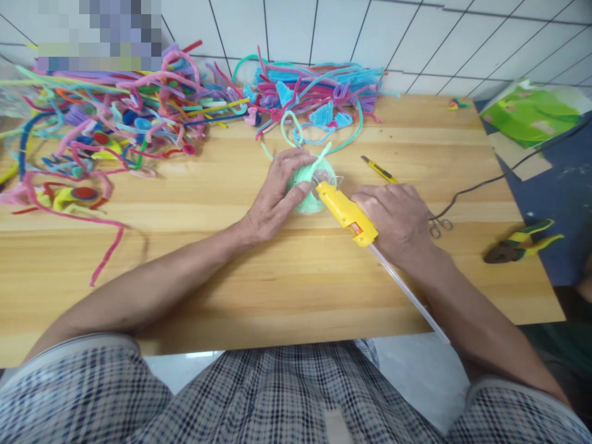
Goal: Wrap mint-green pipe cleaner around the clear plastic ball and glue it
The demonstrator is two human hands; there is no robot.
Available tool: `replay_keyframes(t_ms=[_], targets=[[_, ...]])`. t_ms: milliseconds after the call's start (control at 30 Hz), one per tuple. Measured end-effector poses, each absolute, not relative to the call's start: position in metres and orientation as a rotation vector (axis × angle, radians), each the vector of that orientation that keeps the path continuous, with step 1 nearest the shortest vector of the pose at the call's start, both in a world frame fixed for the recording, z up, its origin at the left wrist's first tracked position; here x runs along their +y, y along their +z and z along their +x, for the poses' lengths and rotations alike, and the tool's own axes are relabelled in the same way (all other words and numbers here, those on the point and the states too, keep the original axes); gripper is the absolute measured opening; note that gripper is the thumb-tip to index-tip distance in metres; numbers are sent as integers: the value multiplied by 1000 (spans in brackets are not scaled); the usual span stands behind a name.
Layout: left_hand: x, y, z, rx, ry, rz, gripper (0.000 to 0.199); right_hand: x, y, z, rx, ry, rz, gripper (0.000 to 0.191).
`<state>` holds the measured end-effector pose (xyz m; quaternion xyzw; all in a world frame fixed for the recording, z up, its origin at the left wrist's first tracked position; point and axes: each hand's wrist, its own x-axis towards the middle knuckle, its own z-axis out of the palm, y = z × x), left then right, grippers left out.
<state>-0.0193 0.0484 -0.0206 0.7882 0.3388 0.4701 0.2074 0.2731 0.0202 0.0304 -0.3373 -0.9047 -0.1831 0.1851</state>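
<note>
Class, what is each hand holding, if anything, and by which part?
The right hand grips the yellow glue gun by its handle, mostly hidden in the fist. The left hand holds the mint-green round piece by its left side.

The wooden tabletop (pixel 240 296) is viewed from the wearer's head, forward and steeply down. Both hands (pixel 280 197) are seen from near, mid-frame.

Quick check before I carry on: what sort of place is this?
Probably a craft workspace, whether home or workshop I can't tell: multicoloured fuzzy pipe cleaners heaped on a pale wooden table, and a yellow plastic glue gun in the right hand.
</note>
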Motion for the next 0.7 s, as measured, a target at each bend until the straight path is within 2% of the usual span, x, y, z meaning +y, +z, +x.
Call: replay_keyframes(t_ms=[367,700], targets=[[50,-23,-21,926,1287,2230,46,21,21,272,-2515,-308,-1071,36],[48,-21,-20,941,1304,2200,43,20,28,273,-2535,-548,-935,31]])
